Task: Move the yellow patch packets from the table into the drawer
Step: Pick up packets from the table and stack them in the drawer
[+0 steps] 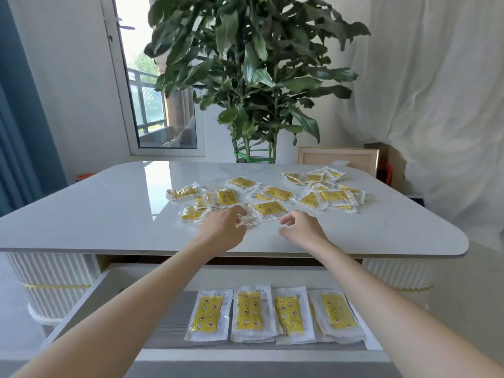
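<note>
At the bottom of the frame, the open drawer (245, 356) already holds four rows of stacked packets (246, 312). Above it, mid-frame, the left hand (222, 230) has its fingers (241, 214) curled onto the clear wrapper of a packet (252, 218) lying on the table (95, 214). The right hand (304, 229) hangs loosely curled, thumb and forefinger apart, holding nothing. The nearest yellow packet (270, 208) lies just beyond and to the left of it, long side across the frame. More loose packets (324, 196) spread toward the upper right.
</note>
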`<state>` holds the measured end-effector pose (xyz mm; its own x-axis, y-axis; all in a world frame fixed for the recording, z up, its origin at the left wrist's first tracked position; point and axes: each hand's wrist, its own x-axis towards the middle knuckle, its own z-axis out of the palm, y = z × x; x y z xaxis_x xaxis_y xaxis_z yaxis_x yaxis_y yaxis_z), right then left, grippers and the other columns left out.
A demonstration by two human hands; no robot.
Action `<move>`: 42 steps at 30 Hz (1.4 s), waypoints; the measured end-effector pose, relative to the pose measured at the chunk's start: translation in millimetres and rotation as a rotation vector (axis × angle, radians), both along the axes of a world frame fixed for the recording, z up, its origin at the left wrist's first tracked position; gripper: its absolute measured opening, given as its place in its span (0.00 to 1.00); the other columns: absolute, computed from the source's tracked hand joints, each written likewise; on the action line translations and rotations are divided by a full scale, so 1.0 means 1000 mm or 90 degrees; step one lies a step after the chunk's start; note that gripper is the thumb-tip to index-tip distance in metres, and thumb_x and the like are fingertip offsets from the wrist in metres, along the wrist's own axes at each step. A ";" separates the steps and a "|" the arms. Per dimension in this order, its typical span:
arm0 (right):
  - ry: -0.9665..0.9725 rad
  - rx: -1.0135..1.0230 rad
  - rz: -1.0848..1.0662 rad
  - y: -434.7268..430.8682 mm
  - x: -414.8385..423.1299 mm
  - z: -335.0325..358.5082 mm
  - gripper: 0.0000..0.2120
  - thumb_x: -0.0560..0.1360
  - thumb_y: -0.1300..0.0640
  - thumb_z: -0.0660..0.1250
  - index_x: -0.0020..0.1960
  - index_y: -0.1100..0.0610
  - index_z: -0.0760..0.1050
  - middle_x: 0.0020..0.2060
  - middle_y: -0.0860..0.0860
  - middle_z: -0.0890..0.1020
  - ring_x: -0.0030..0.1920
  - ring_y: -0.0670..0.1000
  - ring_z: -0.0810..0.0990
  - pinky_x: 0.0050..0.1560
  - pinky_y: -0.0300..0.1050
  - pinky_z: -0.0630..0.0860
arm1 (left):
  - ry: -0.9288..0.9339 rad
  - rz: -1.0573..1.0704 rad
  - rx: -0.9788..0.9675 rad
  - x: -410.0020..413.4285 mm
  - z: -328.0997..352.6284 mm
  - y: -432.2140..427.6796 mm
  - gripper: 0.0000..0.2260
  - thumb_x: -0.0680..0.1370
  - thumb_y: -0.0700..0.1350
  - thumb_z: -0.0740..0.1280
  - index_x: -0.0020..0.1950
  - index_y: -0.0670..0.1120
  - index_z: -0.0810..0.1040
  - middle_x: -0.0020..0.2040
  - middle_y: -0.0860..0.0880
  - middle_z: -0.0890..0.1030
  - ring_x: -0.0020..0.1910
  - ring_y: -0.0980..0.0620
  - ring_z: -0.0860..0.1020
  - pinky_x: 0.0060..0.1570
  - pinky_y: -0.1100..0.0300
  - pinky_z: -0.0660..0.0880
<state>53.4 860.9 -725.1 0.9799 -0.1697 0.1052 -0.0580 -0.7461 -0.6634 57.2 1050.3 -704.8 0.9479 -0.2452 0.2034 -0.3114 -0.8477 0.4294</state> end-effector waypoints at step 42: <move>-0.130 -0.231 -0.111 -0.089 0.080 -0.047 0.19 0.81 0.48 0.53 0.45 0.55 0.79 0.40 0.51 0.84 0.46 0.55 0.77 0.67 0.51 0.64 | -0.035 -0.011 0.003 0.143 -0.063 -0.090 0.29 0.73 0.64 0.61 0.72 0.55 0.66 0.66 0.45 0.69 0.69 0.44 0.60 0.68 0.54 0.59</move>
